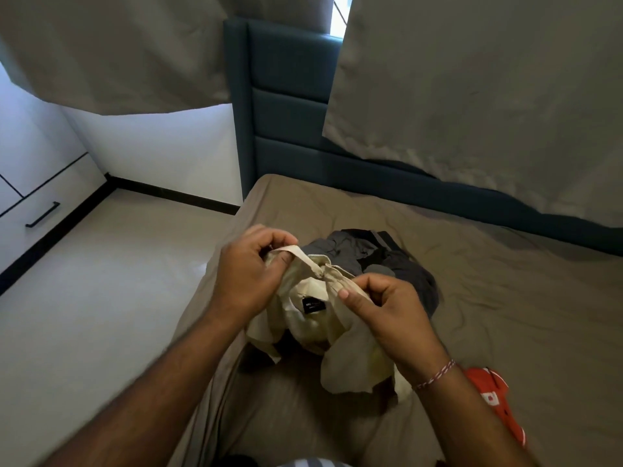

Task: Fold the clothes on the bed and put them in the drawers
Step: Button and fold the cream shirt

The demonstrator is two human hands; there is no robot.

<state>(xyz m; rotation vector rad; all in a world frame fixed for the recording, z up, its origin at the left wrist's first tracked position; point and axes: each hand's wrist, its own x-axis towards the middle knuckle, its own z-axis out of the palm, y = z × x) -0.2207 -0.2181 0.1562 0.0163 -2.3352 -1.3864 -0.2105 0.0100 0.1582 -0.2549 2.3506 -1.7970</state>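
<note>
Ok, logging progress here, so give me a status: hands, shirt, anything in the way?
Left hand and right hand both pinching cream shirt at collar. Shirt unfolded, above bed. Dark clothes just behind.

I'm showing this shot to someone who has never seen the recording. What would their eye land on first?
First, the cream shirt held up at the centre, its collar pinched between the left hand and the right hand, a dark label showing inside. Behind it a crumpled dark grey garment lies on the brown bed sheet, and a red garment peeks out by the right forearm.
</note>
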